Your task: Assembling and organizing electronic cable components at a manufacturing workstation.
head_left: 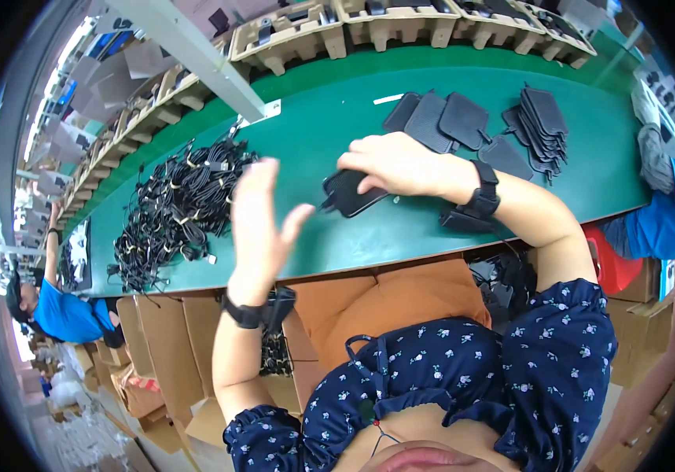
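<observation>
Head view: right hand (402, 164) grasps a flat black pad (362, 198)

The pad sits near centre, toward twelve o'clock, over the green table (318, 102). From it, the blurred left hand (260, 228) lies toward nine — unclenched, fingers extended, thumb apart. Farther toward nine, black cables (188, 197) heap up; a pad stack (543, 122) rests toward two — fanned pads (434, 122) nearer.

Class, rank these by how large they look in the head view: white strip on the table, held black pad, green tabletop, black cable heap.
Green tabletop
Black cable heap
Held black pad
White strip
</observation>
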Tool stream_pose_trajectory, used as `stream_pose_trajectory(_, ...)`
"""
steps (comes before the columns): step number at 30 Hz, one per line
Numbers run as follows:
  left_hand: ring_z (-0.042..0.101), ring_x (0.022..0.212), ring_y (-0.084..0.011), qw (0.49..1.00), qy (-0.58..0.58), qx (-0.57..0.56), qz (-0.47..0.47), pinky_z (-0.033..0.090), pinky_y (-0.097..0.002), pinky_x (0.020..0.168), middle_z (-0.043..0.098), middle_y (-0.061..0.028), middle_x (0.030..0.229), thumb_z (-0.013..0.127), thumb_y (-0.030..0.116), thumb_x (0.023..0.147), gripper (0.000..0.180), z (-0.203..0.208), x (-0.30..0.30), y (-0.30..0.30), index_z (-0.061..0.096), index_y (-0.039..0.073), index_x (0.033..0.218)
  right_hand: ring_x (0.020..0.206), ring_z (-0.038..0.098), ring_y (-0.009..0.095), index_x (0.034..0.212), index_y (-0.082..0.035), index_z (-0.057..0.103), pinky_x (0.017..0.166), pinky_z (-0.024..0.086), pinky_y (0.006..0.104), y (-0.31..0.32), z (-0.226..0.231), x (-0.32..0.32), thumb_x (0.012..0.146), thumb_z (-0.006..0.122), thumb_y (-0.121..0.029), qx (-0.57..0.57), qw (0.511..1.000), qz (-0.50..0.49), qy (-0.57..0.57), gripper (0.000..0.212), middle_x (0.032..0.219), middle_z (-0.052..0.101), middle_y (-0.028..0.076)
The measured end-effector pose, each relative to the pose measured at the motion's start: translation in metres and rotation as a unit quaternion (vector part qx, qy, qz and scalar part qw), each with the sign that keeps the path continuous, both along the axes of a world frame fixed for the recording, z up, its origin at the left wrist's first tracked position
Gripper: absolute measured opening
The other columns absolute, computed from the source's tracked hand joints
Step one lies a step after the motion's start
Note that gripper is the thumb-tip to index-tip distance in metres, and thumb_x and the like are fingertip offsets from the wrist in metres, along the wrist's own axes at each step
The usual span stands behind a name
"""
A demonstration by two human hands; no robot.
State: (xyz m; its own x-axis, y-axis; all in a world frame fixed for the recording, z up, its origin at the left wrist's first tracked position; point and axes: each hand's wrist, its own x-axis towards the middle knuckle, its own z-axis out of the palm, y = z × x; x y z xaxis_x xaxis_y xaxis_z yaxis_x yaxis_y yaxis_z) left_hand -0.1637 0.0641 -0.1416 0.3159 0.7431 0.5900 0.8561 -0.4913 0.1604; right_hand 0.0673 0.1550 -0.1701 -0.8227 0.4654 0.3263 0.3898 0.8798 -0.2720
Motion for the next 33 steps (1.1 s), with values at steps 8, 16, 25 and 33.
stream_pose_trajectory(8,0.061,0.059,-0.0116,0.836,-0.432,-0.327,-0.087,0.042,-0.0205,0.046,0.065,-0.0078,0.087,0.052,0.012,0.091,0.012,-0.03,0.04,0.037,0.055,0.002,0.094,0.082,0.058,0.025,0.103,-0.01,0.055,0.068,0.047,0.0349,0.006,0.034,0.008,0.078,0.063,-0.018,0.076,0.97,-0.095,0.209,0.027,0.092,0.059,0.007)
stream_pose_trajectory(16,0.063,0.073,-0.0142,0.748,-0.585,-0.286,-0.126,0.046,-0.0215,0.052,0.062,-0.0097,0.092,0.05,0.017,0.092,0.021,-0.032,0.059,0.089,0.051,0.0,0.105,0.068,0.049,0.003,0.103,-0.006,0.054,0.051,0.041,0.0172,0.053,0.038,0.018,0.085,0.06,-0.018,-0.336,0.863,-0.132,0.352,0.022,0.084,0.058,-0.001)
stream_pose_trajectory(25,0.053,0.055,-0.0135,0.936,-0.333,-0.1,0.062,0.043,-0.0268,0.052,0.056,-0.0043,0.066,0.053,0.019,0.09,0.019,-0.084,0.028,0.128,0.051,0.005,0.103,0.083,0.058,0.011,0.112,-0.007,0.058,0.076,0.046,0.0238,0.195,0.103,-0.017,0.087,0.057,-0.014,-0.022,0.896,-0.198,0.397,0.026,0.091,0.063,0.003)
stream_pose_trajectory(33,0.058,0.059,-0.0249,0.936,-0.29,-0.157,0.121,0.045,-0.0363,0.055,0.058,-0.0062,0.064,0.056,0.024,0.087,0.014,-0.074,0.034,0.124,0.056,0.01,0.092,0.098,0.058,0.03,0.112,-0.016,0.058,0.083,0.044,0.0363,0.275,0.105,-0.056,0.085,0.056,-0.027,0.008,0.92,-0.316,0.23,0.029,0.104,0.063,0.013)
